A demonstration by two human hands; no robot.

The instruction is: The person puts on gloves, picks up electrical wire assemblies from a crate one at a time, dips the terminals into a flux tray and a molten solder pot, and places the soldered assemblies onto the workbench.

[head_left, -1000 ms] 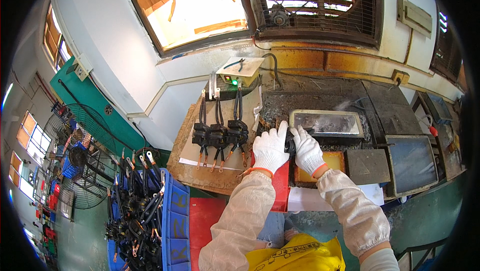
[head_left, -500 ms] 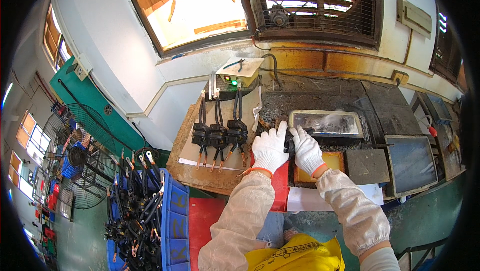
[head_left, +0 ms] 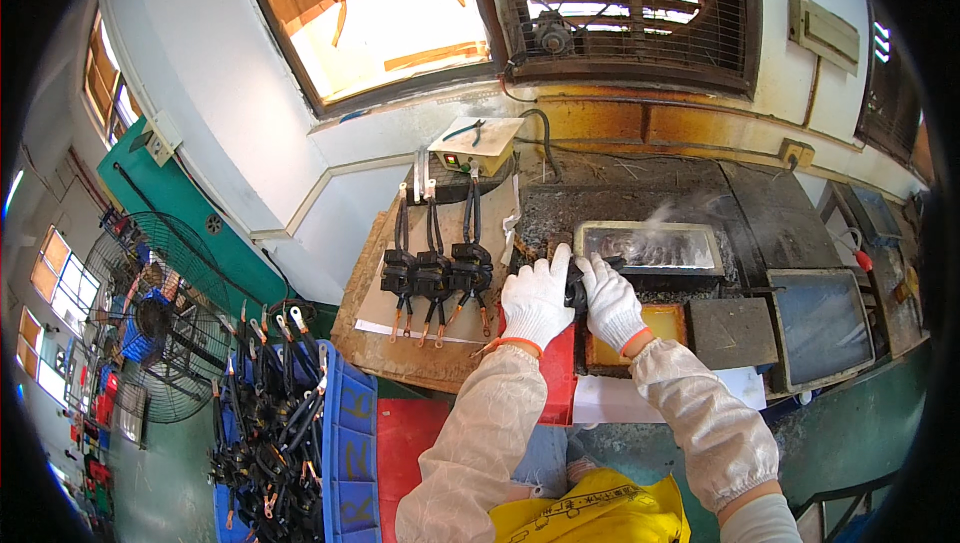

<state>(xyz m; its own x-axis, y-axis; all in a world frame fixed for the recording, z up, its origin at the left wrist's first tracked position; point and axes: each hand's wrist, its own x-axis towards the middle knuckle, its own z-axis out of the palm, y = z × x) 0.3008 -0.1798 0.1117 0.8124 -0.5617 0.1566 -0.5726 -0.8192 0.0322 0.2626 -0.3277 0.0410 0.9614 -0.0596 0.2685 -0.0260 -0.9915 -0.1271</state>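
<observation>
My gloved left hand and gloved right hand are side by side, fingers closed around a black cable assembly. Most of its body is hidden between the gloves. A short black lead pokes out past my right fingertips at the near left corner of a metal-rimmed rectangular pot. Bright molten-looking material fills the pot, and smoke rises off it. Whether the lead's tip touches the material, I cannot tell. Three similar black cable assemblies with bare copper ends lie in a row left of my hands.
A blue crate of black cable assemblies stands lower left, near a caged fan. Behind the row sits a control box with pliers on top. A yellow-filled tray, dark block and grey-filled tray flank the pot.
Smoke over the pot has spread up and to the right. The green light on the control box has gone dim and a red one shows. My hands stay nearly in place.
</observation>
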